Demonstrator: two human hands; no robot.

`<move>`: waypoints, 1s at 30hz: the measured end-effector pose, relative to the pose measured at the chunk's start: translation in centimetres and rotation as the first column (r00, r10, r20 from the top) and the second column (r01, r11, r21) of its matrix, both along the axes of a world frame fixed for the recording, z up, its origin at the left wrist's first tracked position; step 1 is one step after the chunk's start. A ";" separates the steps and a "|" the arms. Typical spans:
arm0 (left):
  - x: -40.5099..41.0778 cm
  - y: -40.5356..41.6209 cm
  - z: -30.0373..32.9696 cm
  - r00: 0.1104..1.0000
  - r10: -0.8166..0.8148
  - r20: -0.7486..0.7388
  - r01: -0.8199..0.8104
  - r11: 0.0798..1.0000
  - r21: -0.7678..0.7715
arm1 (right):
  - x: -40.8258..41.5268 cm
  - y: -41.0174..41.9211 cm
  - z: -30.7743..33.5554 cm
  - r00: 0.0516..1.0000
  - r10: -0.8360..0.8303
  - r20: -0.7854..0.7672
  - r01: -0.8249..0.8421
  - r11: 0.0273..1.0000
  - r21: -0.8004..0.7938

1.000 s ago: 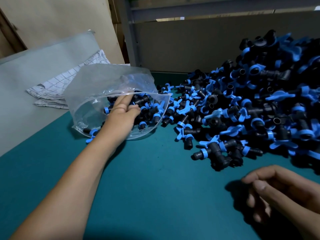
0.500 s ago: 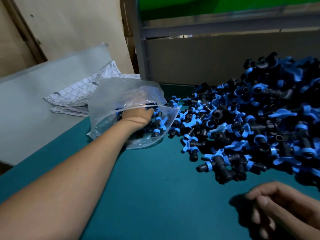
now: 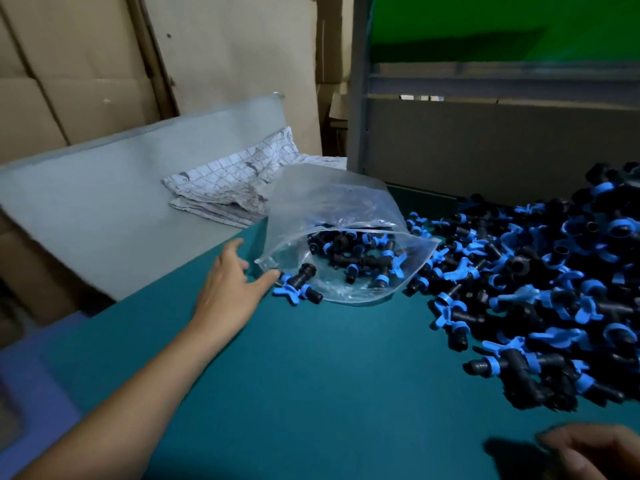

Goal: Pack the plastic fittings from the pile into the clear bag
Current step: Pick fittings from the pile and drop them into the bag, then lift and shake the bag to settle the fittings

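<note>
Partly cropped: right hand (image 3: 588,452) | clear bag (image 3: 332,216) veils fittings (image 3: 360,254)

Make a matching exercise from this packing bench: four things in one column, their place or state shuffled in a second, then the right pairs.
Things
1. clear bag
2. left hand
3. checked cloth
4. pile of fittings

Places or states
A. folded on the grey board behind the bag
B. heaped on the green table, right of the bag
C. lying on its side, mouth open, fittings inside
D. fingers spread, at the bag's left rim

Pairs: 1-C, 2-D, 3-A, 4-B
</note>
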State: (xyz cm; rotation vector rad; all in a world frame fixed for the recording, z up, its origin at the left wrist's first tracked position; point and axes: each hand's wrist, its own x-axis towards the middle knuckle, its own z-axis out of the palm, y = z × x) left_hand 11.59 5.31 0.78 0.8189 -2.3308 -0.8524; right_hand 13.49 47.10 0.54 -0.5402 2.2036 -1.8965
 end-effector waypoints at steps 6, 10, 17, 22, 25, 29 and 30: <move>-1.5 -1.1 -0.6 0.996 -0.081 -0.048 0.079 0.996 -0.035 | -2.3 -10.8 4.7 0.649 0.382 -0.658 0.080 0.826 0.558; -1.0 -1.1 -0.7 0.989 -0.051 -0.142 0.044 0.998 -0.051 | -5.8 -20.5 4.2 0.733 0.408 -0.544 0.099 0.728 0.679; 0.1 -1.4 -0.8 0.908 0.169 -0.384 -0.107 0.978 0.178 | -8.4 -26.1 1.3 0.628 0.396 -0.670 0.248 0.714 0.655; -0.1 -1.3 -0.7 0.867 0.131 -0.482 0.005 0.963 0.270 | -11.8 -27.1 3.8 0.957 -0.056 -0.284 0.129 0.961 0.246; 0.3 -1.3 -0.5 0.834 0.108 -0.542 0.104 0.932 0.346 | -13.0 -27.7 5.6 0.973 -0.035 -0.226 0.137 0.881 0.454; 0.8 -0.9 -0.1 0.776 0.089 -0.624 0.205 0.901 0.383 | -11.3 -24.8 7.2 0.763 0.252 -0.596 0.259 0.725 0.638; 0.8 -0.8 0.5 0.750 0.089 -0.655 0.231 0.893 0.385 | -10.6 -22.8 7.6 0.637 0.340 -0.692 0.294 0.723 0.625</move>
